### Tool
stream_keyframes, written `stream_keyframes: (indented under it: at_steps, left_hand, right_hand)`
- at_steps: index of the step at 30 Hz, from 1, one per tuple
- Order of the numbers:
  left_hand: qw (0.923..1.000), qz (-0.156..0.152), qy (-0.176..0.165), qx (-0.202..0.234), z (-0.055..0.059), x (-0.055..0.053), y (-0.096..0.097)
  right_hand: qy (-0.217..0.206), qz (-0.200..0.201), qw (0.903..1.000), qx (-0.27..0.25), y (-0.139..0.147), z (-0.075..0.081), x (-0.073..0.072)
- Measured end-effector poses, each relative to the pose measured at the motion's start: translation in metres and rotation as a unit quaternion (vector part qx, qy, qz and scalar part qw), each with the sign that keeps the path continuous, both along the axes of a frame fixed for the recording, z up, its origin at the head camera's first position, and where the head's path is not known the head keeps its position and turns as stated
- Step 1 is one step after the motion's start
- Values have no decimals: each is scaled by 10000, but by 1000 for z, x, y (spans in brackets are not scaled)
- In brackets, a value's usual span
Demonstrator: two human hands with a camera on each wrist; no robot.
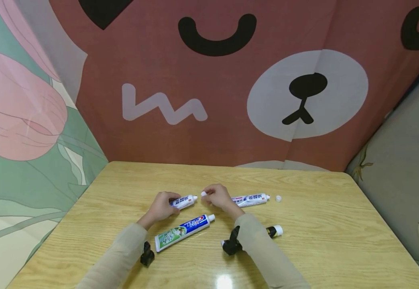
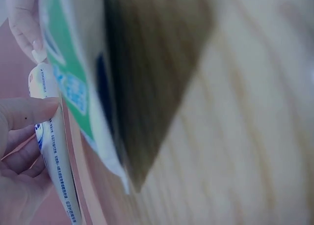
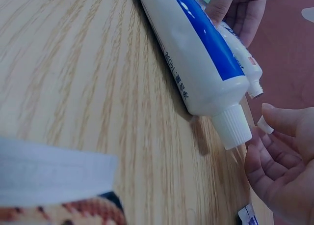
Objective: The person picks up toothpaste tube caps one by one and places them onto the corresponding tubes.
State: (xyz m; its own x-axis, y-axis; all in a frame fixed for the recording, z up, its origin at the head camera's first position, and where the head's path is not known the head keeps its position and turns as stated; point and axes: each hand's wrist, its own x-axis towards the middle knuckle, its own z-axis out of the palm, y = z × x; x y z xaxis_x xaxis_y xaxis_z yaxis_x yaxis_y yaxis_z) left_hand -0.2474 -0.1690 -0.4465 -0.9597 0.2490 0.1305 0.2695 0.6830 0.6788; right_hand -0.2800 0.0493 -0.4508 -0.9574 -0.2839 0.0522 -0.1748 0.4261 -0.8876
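Observation:
My left hand [image 1: 160, 207] grips a white toothpaste tube [image 1: 185, 202] with blue lettering, thumb on one side and fingers on the other. Its bare nozzle [image 3: 255, 91] points right, toward my right hand [image 1: 219, 196]. Between thumb and fingers my right hand pinches a small white cap [image 3: 265, 125], a short way from that nozzle. Nearer to me lies a green and blue toothpaste tube [image 1: 184, 232] with its white cap on. In the left wrist view this green tube [image 2: 68, 63] looms large beside the held one.
Another white toothpaste tube [image 1: 251, 200] lies just beyond my right wrist, nozzle uncovered, with a loose white cap [image 1: 278, 198] to its right. My right forearm partly hides a black tube with a white cap [image 1: 278, 230]. A patterned cloth [image 1: 213, 140] hangs behind the wooden table [image 1: 339, 233].

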Motion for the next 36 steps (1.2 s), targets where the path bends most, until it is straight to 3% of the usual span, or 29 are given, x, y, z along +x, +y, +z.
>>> stream_keyframes:
  at_steps: [7,21,36]
  left_hand:
    - [9995,-116,277,113,3,1,2]
    - [9994,23,280,204,11,5,7]
    - [9985,-257,442,212,10,4,8]
  right_hand:
    - [-99,56,9999,-119,0,-1,2]
    - [-176,205,9983,-521,0,-3,2]
    - [-203,192,9972,-696,-2,2,5]
